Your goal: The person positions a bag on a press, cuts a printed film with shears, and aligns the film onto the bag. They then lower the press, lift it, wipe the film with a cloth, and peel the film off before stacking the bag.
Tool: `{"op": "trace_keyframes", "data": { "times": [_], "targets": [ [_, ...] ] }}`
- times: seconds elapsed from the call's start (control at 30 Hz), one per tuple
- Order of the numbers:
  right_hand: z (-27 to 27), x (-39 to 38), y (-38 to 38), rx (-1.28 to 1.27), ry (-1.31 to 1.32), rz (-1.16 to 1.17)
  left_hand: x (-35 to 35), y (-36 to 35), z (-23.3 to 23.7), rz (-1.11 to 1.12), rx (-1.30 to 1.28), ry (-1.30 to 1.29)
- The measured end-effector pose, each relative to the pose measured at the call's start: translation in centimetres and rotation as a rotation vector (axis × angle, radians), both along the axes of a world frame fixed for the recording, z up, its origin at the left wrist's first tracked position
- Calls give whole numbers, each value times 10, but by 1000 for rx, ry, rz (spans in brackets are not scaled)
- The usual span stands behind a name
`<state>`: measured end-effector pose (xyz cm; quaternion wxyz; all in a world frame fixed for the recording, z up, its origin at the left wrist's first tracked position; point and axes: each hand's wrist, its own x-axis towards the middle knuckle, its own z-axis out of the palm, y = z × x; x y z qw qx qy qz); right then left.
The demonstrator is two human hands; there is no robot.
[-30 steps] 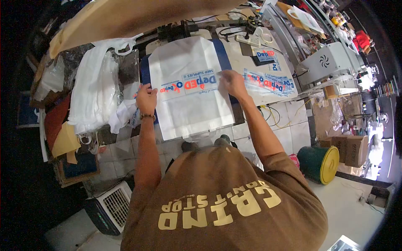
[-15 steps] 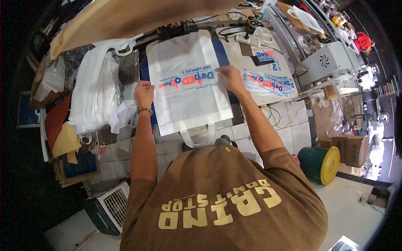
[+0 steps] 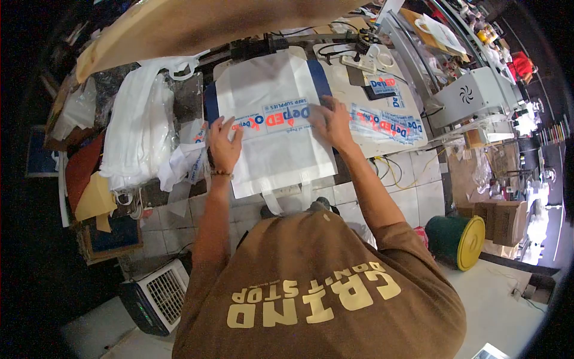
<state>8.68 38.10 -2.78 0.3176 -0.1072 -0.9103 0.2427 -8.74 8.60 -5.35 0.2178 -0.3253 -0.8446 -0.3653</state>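
Note:
A white tote bag [image 3: 284,158] lies flat in front of me, its handle loops hanging toward my body. Across its middle rests a clear film strip [image 3: 278,117] with blue and red DepED lettering. My left hand [image 3: 225,145] lies on the bag's left edge, fingers apart, near the strip's left end. On the opposite side, my right hand [image 3: 335,124] has its fingers spread over the strip's right end, slightly blurred. Blue panels [image 3: 318,81] show beneath the bag at both sides.
A stack of white bags [image 3: 134,131] is at the left. More printed film strips [image 3: 385,122] and a black phone [image 3: 379,92] lie on the board at right. A tan curved panel [image 3: 209,30] hangs overhead. A green bin with a yellow lid [image 3: 471,242] stands at lower right.
My left hand has moved inward and down onto the bag, its pinched fingers now apart. My right hand has opened from a pinch and spread over the strip's end.

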Motion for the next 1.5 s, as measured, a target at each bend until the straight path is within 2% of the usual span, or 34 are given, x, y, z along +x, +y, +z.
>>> {"op": "trace_keyframes", "data": {
  "times": [0.07,0.2,0.3,0.37,0.6,0.67,0.73,0.8,0.83,0.93,1.07,1.17,1.23,1.27,1.33,1.37,1.47,1.5],
  "targets": [
    [-9,1,-3,42,-105,-49,11,1,0,58,-147,26],
    [-12,-2,-8,1,-123,-76,12,1,2,65,-112,-41],
    [-12,-4,-9,16,-118,-113,10,2,2,62,-71,-36],
    [-16,-3,-7,112,-143,-96,9,3,0,60,-66,-22],
    [-11,-2,-10,116,-138,-101,7,2,-5,49,-14,-15],
    [-13,-1,-9,34,38,-91,6,-5,-7,82,39,24],
    [-13,11,-2,-40,14,-90,8,-16,-3,114,94,69],
    [-15,27,-5,-115,-15,-86,23,-35,0,219,74,-609],
    [-12,36,-11,-132,-17,-66,31,-40,-1,166,19,-359],
    [-9,49,-29,-234,-67,-52,48,-40,18,126,-9,-337],
    [-14,50,-34,-322,-24,-78,41,-38,3,160,33,-369],
    [-13,52,-36,-403,-57,-87,41,-39,5,159,-28,-408],
    [-10,50,-35,-474,-64,-56,42,-31,10,135,-43,-110],
    [-8,47,-35,-470,-57,-57,41,-24,13,132,-39,-104],
    [6,40,-42,-77,25,-91,45,-5,24,-26,-41,24],
    [2,35,-38,-62,-60,-35,44,3,21,-73,-92,-20],
    [0,29,-40,32,-184,-61,47,16,7,-41,-230,40],
    [0,26,-39,49,-160,-61,48,17,6,-39,-242,-39]
  ]
}}
